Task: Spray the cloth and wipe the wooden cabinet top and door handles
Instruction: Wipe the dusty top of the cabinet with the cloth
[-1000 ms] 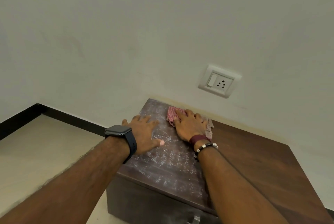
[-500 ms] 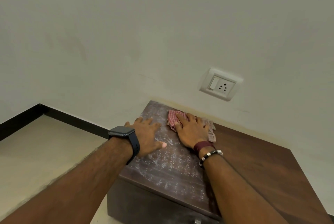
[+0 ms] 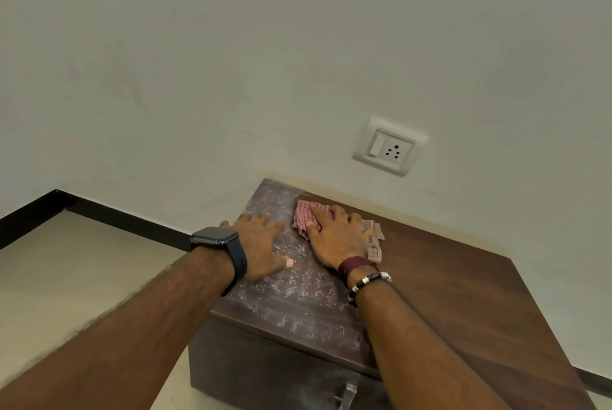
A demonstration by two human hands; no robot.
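Note:
A low dark wooden cabinet stands against the wall; its top (image 3: 447,284) is dusty white on the left part and clean brown on the right. My right hand (image 3: 337,237) presses flat on a red-and-white checked cloth (image 3: 306,216) near the back left of the top. My left hand (image 3: 261,244), with a dark smartwatch on the wrist, rests flat and empty on the dusty left edge. A metal door handle (image 3: 347,393) shows on the cabinet front at the bottom. No spray bottle is in view.
A white switch and socket plate (image 3: 389,146) sits on the wall (image 3: 298,62) just above the cabinet. Beige floor (image 3: 66,277) with black skirting (image 3: 109,214) lies to the left.
My right hand has drawn the cloth slightly toward me and rightward on the cabinet top. My left hand stays planted on the left edge.

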